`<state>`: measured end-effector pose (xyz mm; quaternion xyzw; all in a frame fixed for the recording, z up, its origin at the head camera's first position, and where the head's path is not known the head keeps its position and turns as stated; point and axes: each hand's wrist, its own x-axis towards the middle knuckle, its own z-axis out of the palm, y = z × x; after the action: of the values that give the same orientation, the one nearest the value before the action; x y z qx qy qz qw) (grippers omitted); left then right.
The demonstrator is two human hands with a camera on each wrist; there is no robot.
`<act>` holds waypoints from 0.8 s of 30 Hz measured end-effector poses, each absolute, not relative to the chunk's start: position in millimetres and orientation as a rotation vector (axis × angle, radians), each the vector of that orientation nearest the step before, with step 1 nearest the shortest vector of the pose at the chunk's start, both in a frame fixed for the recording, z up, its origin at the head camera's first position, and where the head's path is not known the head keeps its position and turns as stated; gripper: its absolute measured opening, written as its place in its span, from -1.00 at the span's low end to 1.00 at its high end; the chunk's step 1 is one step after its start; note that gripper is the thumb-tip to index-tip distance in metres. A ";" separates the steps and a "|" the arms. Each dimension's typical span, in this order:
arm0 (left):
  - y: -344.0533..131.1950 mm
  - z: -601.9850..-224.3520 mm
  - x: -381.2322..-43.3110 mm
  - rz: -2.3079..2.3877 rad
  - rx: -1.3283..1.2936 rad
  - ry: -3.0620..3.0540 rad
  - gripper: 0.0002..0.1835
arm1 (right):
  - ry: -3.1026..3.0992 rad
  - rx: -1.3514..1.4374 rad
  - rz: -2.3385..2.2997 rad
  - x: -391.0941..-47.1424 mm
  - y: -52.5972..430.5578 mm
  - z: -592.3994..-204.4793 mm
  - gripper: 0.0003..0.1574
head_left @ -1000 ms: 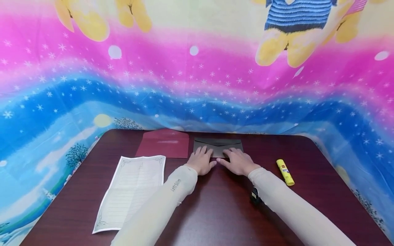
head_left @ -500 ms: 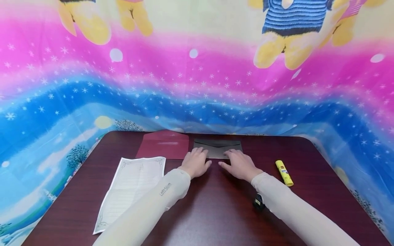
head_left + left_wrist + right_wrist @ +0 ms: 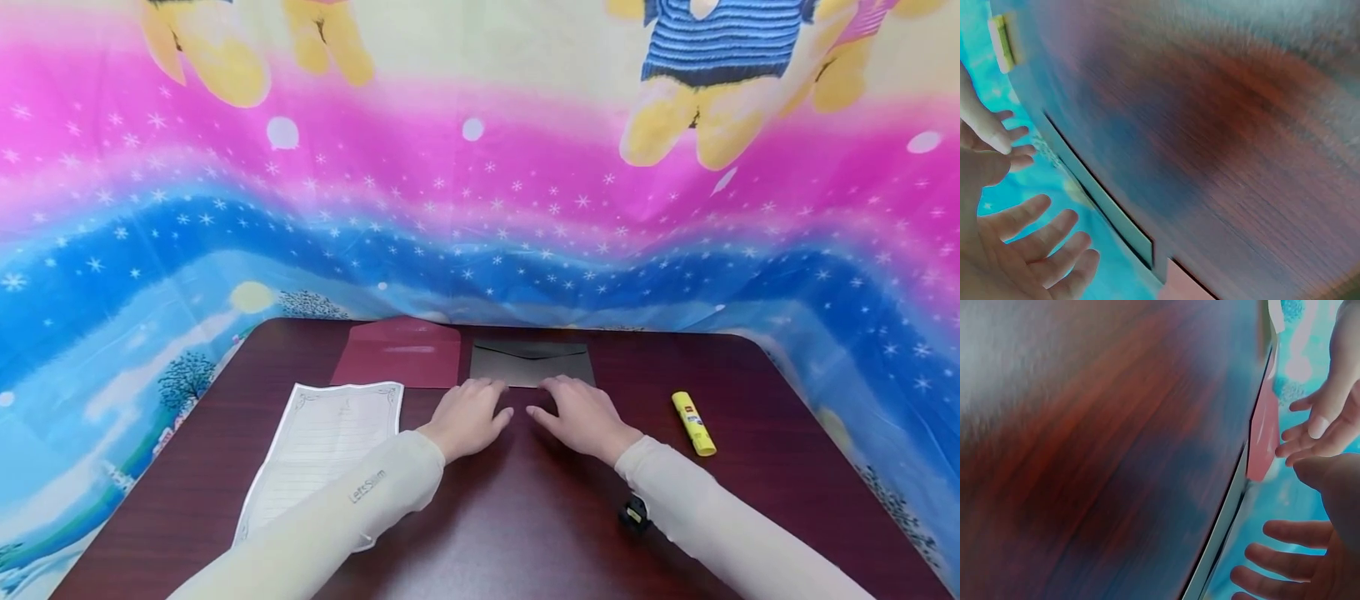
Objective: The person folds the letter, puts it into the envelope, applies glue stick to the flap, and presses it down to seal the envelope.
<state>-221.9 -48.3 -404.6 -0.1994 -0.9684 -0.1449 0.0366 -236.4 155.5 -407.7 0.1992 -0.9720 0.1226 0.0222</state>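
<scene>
A dark grey envelope (image 3: 531,367) with its pointed flap folded down lies flat at the far edge of the table. Just on its near side, my left hand (image 3: 468,417) hovers with relaxed fingers, holding nothing. My right hand (image 3: 585,415) mirrors it, fingertips right at the envelope's near edge in the head view. Both wrist views show the fingers spread and a gap between fingers and tabletop. Left of the grey envelope lies a maroon envelope (image 3: 401,357) with its flap raised. A lined sheet of paper (image 3: 330,450) with an ornate border lies partly under the left sleeve in view.
A yellow glue stick (image 3: 693,423) lies to the right of my right hand. The dark wooden table (image 3: 525,517) backs onto a patterned cloth (image 3: 480,208), which also hangs along both sides. A small black device (image 3: 634,514) sits under the right sleeve.
Both hands have drawn back toward me off the grey envelope, whose front now shows more fully. They have moved slightly apart. Envelopes, paper and glue stick have stayed in place.
</scene>
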 end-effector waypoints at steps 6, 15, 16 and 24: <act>-57.0 -398.1 -206.1 -0.482 -0.640 -2.955 -0.57 | -2.979 0.654 0.373 -225.8 147.2 -406.5 -0.36; -78.8 -389.3 -188.0 -0.582 -0.589 -2.964 -0.57 | -2.956 0.687 0.391 -208.2 135.4 -408.7 -0.40; -81.6 -388.1 -186.7 -0.597 -0.573 -2.967 -0.57 | -2.957 0.693 0.399 -206.4 133.8 -408.6 -0.40; -105.3 -383.5 -177.9 -0.632 -0.450 -2.965 -0.58 | -2.942 0.771 0.451 -193.4 121.1 -408.1 -0.41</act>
<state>-177.9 -105.3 -383.5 -0.1467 -0.9667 -0.2059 0.0386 -193.4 121.1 -408.1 0.2506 -0.9563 0.1467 0.0334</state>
